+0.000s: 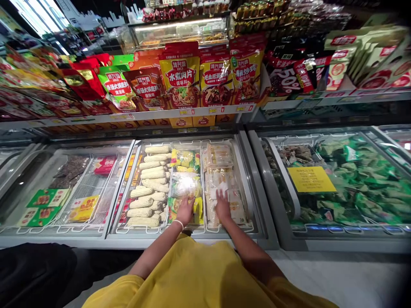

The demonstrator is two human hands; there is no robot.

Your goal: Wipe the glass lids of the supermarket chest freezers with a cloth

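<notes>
I reach into an open chest freezer (257, 201) in a shop aisle. My left hand (185, 210) rests on a yellow and green packet (196, 209) in the middle basket, fingers curled over its top edge. My right hand (222, 204) lies flat with fingers spread on pale packets (236, 207) in the right basket, touching a white wrapper (218, 190). A clear frosted bag (184, 185) lies just beyond my left hand. Wrapped corn cobs (150, 188) fill the basket to the left.
A closed glass-lidded freezer (64, 188) with boxed foods stands at left. Another freezer at right holds green packets (362, 179) and a yellow sign (311, 179). A shelf (192, 112) above carries hanging sauce pouches (180, 81). Something dark (32, 273) sits at lower left.
</notes>
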